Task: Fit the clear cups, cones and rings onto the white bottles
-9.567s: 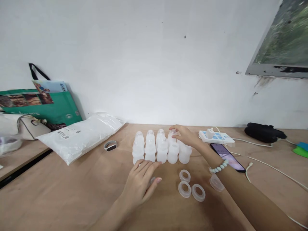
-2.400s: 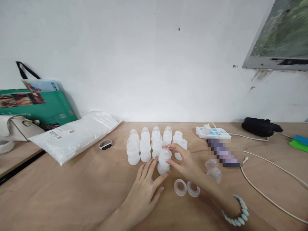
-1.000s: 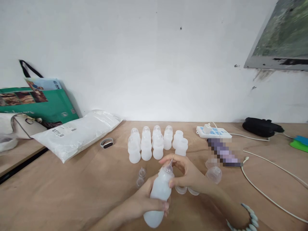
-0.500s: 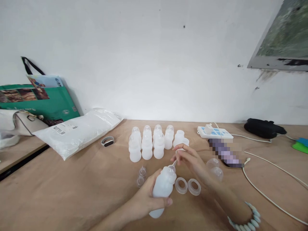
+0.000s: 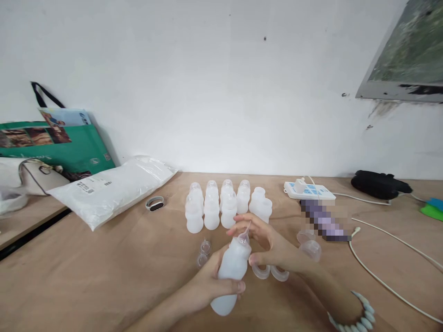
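Observation:
My left hand [image 5: 211, 283] grips a white translucent baby bottle [image 5: 230, 272], lifted and tilted above the wooden table [image 5: 104, 272]. My right hand [image 5: 266, 244] curls over the bottle's neck, fingers pinching the clear teat [image 5: 244, 236] at its top. Behind them stand several more white bottles [image 5: 211, 207] in two rows. Two clear screw rings [image 5: 270, 272] lie partly hidden under my right hand. Two small clear teats [image 5: 203, 252] lie to the left of the held bottle, and two clear caps [image 5: 309, 246] to the right.
A white plastic packet [image 5: 114, 189] and a wristband [image 5: 154, 203] lie at the left, with a green bag [image 5: 58, 147] and a handbag [image 5: 38, 177] behind. At the right are a power strip [image 5: 309, 190], a blurred phone [image 5: 323, 219], white cables [image 5: 384, 258] and a black object [image 5: 379, 183].
I picked one bottle out of the front row with my left hand and lifted it. My right hand briefly drew away from the teat, then closed over the bottle top again.

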The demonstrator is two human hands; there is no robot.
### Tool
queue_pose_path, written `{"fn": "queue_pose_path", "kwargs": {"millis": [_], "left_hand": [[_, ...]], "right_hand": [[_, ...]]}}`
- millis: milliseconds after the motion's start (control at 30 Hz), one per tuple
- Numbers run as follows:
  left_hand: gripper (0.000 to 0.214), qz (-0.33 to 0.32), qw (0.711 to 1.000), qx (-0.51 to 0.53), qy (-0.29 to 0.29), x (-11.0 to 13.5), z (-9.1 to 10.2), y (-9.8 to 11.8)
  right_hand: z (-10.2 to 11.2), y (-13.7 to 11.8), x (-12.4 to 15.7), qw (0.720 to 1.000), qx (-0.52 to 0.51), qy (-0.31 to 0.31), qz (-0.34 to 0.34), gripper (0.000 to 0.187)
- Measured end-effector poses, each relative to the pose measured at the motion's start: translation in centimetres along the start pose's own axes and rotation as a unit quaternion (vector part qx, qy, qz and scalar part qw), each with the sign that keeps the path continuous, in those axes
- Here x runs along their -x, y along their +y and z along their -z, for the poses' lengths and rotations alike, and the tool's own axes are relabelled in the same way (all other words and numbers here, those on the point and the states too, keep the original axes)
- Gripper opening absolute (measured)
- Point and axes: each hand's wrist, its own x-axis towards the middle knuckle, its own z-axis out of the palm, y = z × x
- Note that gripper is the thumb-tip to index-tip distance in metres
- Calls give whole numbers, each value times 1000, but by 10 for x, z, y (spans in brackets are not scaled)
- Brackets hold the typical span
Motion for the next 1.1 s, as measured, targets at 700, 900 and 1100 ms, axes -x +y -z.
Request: {"fn": "queue_pose_path", "kwargs": {"millis": [700, 900, 1100], "left_hand": [[39, -72, 974, -209, 53, 14, -19, 12], [58, -143, 938, -293, 118, 4, -8, -8], [69, -273, 833, -445, 183, 10, -2, -5]], "right_hand": [[-36, -23, 0, 976, 149, 152, -48, 20], [-24, -15, -3, 959, 247, 138, 23, 14], [11, -20, -13, 853, 459, 245, 42, 13]]}}
